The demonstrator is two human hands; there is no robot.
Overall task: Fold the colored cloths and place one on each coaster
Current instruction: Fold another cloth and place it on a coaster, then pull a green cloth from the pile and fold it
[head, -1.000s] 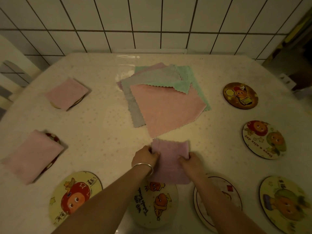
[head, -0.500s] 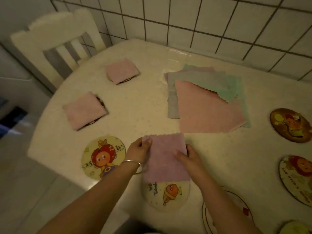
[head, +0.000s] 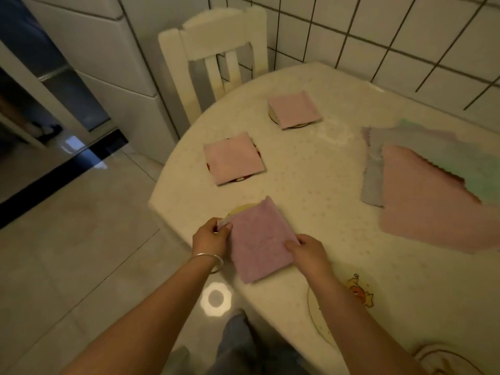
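Note:
A folded purple cloth (head: 258, 239) lies at the table's near left edge, covering most of a yellow coaster (head: 241, 209) whose rim peeks out beyond it. My left hand (head: 211, 235) pinches the cloth's left edge. My right hand (head: 307, 249) grips its right edge. Two folded pink cloths (head: 233, 157) (head: 294, 109) each lie on a coaster farther back. A pile of unfolded cloths (head: 433, 190), pink on top with grey and green beneath, lies at the right.
The round white table (head: 324, 171) stands against a tiled wall. A white chair (head: 216, 58) is tucked in at the far left. A bare cartoon coaster (head: 359, 293) lies under my right forearm, and another coaster (head: 446, 359) at the bottom right.
Both hands carried the folded purple cloth left onto the yellow coaster. My view swung left, bringing the chair and floor into sight.

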